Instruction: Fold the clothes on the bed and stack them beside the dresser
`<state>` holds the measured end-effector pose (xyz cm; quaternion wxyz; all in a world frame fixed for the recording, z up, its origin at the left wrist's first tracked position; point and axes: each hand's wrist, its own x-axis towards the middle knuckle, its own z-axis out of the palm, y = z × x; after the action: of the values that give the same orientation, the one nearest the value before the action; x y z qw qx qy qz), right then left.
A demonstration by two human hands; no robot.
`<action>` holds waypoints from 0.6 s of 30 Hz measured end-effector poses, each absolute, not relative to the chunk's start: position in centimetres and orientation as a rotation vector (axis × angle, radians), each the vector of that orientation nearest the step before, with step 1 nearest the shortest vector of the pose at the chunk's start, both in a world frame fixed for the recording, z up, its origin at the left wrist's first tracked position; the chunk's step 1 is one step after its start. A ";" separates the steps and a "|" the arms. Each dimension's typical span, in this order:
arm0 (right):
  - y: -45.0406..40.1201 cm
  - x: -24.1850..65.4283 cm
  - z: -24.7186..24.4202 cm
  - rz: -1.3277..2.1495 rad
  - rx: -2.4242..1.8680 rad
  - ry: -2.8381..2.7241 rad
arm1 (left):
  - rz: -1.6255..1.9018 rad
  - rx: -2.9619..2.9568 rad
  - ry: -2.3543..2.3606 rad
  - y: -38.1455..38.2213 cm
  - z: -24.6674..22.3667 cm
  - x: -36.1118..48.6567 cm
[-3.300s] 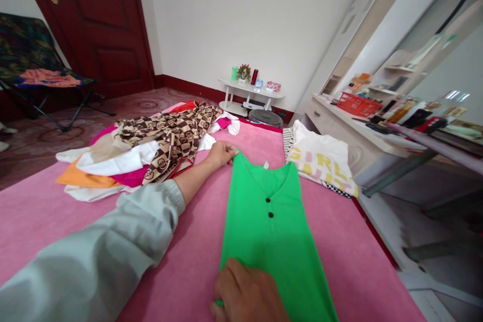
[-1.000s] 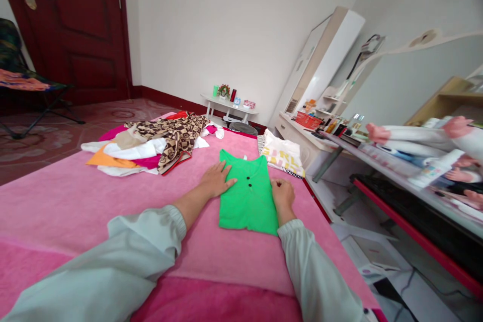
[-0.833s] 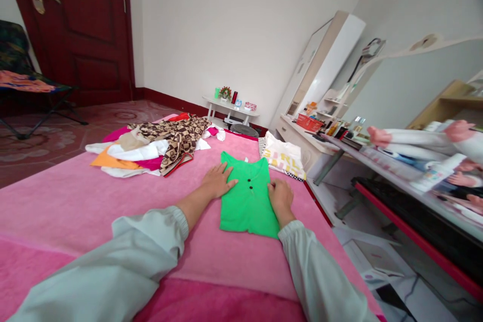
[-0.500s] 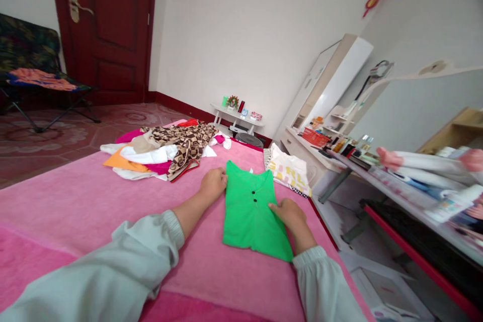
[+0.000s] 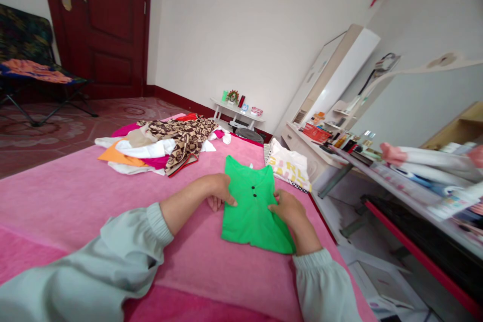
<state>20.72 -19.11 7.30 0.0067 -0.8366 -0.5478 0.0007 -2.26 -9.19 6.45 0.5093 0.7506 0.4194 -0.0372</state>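
Observation:
A green top with two dark buttons lies folded into a compact shape on the pink bedspread. At its left edge is my left hand, thumb on the front of the cloth and fingers at the side and underneath. My right hand grips the right edge, its thumb on top and its other fingers partly hidden. Just beyond the top, to the right, lies a folded white shirt with yellow and pink lettering.
A loose heap of clothes lies at the bed's far left. Along the right stand a dressing table with bottles and a red basket. A folding chair is by the door.
My left hand has moved down from the top left corner to the middle of the left edge, its thumb now over the cloth. My right hand stays at the right edge.

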 end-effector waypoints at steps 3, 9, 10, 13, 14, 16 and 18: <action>-19.0 20.6 6.9 -0.038 -2.511 -1.751 | 0.002 1.788 1.043 -9.6 6.5 -1.9; -18.6 19.6 5.8 -0.055 -2.142 -1.719 | 0.218 1.783 1.112 -9.5 6.4 -0.6; -18.5 19.2 5.7 -0.050 -2.066 -1.710 | 0.269 1.778 1.108 -9.6 6.5 -0.4; -18.6 17.6 5.6 0.022 -1.850 -1.678 | 0.465 1.753 1.021 -10.1 6.7 0.3; -18.6 17.0 5.7 0.058 -1.801 -1.675 | 0.536 1.720 0.963 -10.3 6.8 0.5; -18.9 15.8 6.1 0.109 -1.767 -1.676 | 0.624 1.600 0.838 -11.0 7.1 0.8; -19.2 15.0 6.5 0.133 -1.816 -1.673 | 0.652 1.474 0.731 -11.6 7.3 1.1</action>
<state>15.04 -19.19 6.48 0.3283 -0.6936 -0.6392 0.0507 1.11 -11.58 7.30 0.6332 0.6447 0.3195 0.2853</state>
